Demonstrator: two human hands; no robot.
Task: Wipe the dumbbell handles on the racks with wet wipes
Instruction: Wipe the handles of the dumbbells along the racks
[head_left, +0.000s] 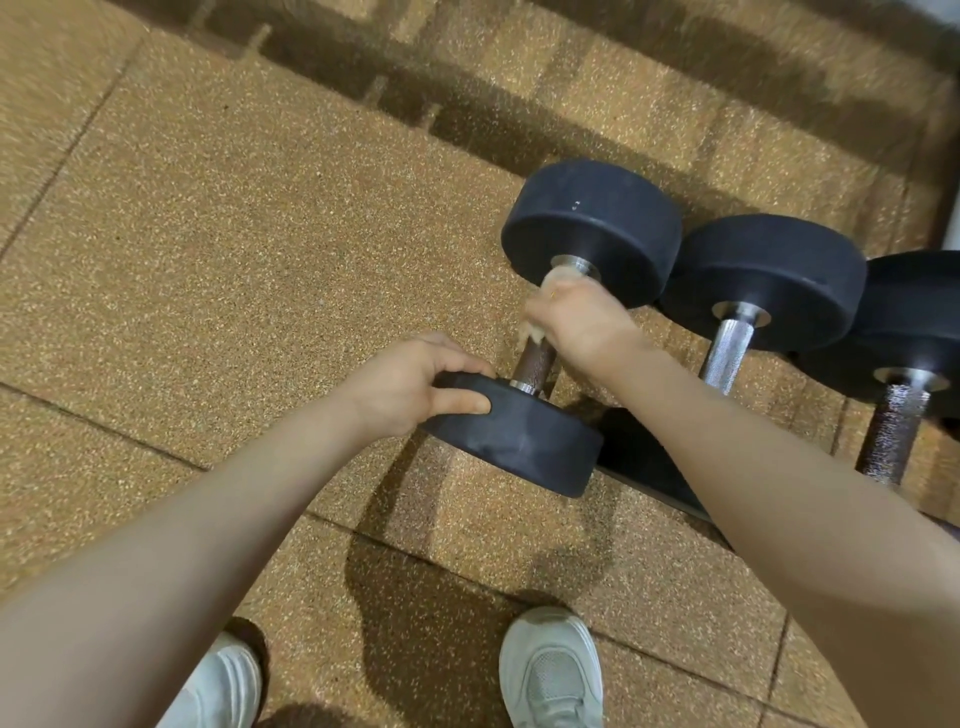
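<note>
Here, wiping the handle of the end dumbbell (550, 332) on the low rack (644, 467).
The right hand (576, 317) is wrapped around the soft wet wipe (558, 275) on the handle; the left hand (415, 384) grips the near head. Likely heavy, rigid and prone to rolling: steady it by a head and wipe along the knurled steel.

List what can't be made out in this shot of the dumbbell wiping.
- Wet wipe: head view, mostly covered by the blurred right hand.
- Third dumbbell: cut off by the right edge.
- Rack: largely hidden behind the right forearm.
- Left hand fingers: far-side tips hidden behind the weight head.
</note>
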